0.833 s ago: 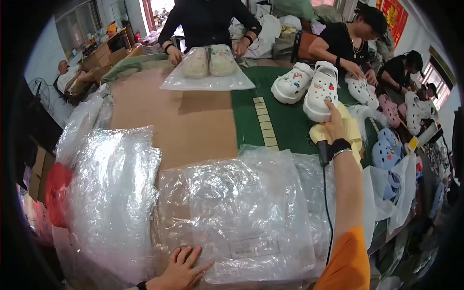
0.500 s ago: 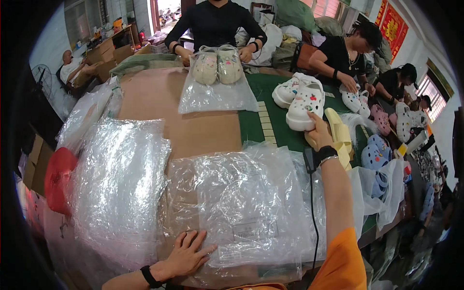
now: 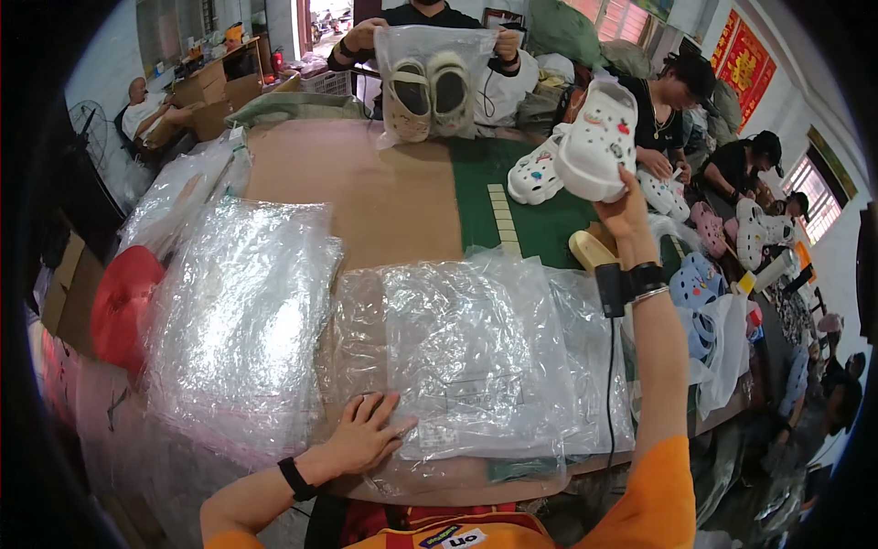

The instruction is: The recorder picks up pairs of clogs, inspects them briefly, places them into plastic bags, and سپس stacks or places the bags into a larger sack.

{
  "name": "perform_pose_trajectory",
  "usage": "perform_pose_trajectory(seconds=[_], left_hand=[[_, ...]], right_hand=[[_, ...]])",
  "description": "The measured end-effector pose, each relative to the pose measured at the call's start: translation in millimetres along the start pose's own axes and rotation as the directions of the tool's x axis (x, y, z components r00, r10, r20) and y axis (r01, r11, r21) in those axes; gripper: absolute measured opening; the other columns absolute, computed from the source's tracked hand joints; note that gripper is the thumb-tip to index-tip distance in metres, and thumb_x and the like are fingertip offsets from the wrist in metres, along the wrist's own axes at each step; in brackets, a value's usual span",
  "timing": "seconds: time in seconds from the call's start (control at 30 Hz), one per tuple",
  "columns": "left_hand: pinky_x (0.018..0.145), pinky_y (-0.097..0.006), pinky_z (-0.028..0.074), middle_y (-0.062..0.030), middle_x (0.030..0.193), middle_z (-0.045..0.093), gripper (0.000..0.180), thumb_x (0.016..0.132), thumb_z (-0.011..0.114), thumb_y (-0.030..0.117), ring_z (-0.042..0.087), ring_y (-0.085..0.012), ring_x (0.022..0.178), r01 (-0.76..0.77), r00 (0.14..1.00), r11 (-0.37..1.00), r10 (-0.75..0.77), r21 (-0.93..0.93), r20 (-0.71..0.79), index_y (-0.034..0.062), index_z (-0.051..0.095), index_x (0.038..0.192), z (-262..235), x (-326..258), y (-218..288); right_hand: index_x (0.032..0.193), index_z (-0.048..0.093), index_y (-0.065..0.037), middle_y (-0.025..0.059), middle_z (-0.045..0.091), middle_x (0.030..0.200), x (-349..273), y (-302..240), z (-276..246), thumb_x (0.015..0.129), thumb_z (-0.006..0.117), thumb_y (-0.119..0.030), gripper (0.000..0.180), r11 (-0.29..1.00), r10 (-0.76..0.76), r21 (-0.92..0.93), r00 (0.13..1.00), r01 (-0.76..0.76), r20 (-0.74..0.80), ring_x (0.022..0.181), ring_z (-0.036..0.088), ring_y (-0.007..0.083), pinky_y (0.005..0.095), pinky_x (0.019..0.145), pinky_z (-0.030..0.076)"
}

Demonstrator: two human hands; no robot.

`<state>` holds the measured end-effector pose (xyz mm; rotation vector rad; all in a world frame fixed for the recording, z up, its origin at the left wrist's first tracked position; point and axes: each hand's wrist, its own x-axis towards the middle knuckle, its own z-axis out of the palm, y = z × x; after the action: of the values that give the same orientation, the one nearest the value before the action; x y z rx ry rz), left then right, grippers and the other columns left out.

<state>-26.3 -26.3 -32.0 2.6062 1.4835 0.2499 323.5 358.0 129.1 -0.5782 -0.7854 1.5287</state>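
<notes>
My right hand (image 3: 624, 212) is closed on the toe of a white clog (image 3: 596, 146) dotted with small coloured charms, and holds it raised over the far right of the table. Just left of it, partly hidden, another white clog (image 3: 535, 176) with charms sits on the green mat (image 3: 489, 178). Near the table's front edge my left hand (image 3: 368, 434) lies with fingers spread on the clear plastic bags (image 3: 471, 357). Beneath my right wrist is a pale yellow slipper (image 3: 592, 247), mostly covered by the arm.
Across the table a person holds up a clear bag (image 3: 433, 91) with two beige clogs. A bag stack (image 3: 242, 329) lies at left beside a red round object (image 3: 126, 306). Blue clogs (image 3: 697, 284) stand at right. Other people handle clogs at the far right. A black cable hangs from my right wrist.
My right hand has lifted the white clog up and away from me. The person opposite has raised the bagged beige clogs off the table. My left hand stays on the bags.
</notes>
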Motion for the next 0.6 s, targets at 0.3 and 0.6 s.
perform_pose_trajectory(seconds=[0.3, 0.6], left_hand=[[0.1, -0.059, 0.019, -0.0205, 0.142, 0.023, 0.046, 0.087, 0.053, 0.031, 0.024, -0.0416, 0.126, -0.044, 0.998, 0.997, 0.047, -0.057, 0.052, 0.0281, 0.043, 0.131, 0.3, -1.4, -2.8], [0.093, -0.039, 0.041, -0.0159, 0.138, 0.034, 0.043, 0.089, 0.054, 0.028, 0.044, -0.0357, 0.119, 0.054, 0.993, 0.636, -0.118, -0.77, -0.028, 0.0115, 0.044, 0.128, -122.4, 9.9, -3.7]], right_hand=[[0.122, 0.048, -0.007, 0.0068, 0.056, 0.119, -57.2, -78.1, 96.9, 0.088, 0.052, -0.023, 0.039, 0.979, -0.05, -0.19, 0.987, 0.079, 0.155, 0.11, 0.053, 0.021, 0.0392, 0.094, 0.043], [0.123, 0.048, -0.006, 0.0065, 0.056, 0.119, -162.1, -65.0, 167.0, 0.09, 0.05, -0.027, 0.04, 0.996, -0.003, -0.08, 0.88, 0.047, 0.475, 0.108, 0.055, 0.0198, 0.0371, 0.091, 0.045]])
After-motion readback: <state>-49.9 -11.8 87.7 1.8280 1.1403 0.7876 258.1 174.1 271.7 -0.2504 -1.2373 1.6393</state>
